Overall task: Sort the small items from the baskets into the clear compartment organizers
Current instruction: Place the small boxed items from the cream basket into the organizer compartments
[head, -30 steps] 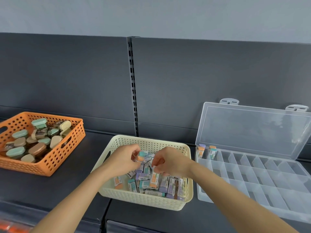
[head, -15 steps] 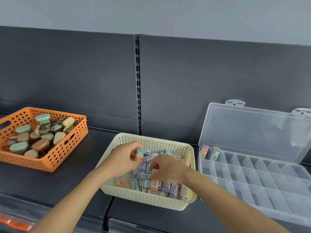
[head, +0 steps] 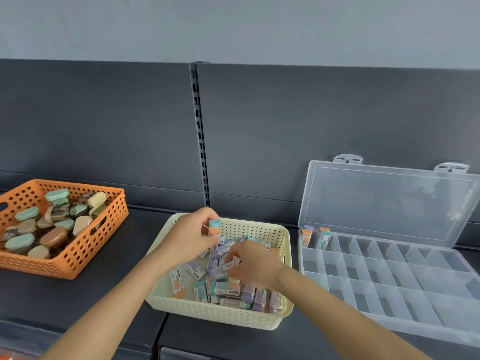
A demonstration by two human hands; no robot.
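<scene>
Right hand (head: 255,263) has dropped into the pile (head: 233,292) and pinches an eraser (head: 235,261), left hand (head: 187,237) grips a teal-orange stack (head: 214,228) above the basket (head: 220,318); likely still gathering, next carry them to the organizer (head: 389,281).

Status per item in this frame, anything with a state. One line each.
Clear organizer: lid open, propped upright; sorted erasers stand in two back-left compartments, the others look empty.
Cream basket: holds a loose eraser pile.
Orange basket: filled with small oval cases.
Left hand: holds teal and orange erasers over the cream basket.
Right hand: fingers curled into the pile; whether it holds one is unclear.
</scene>
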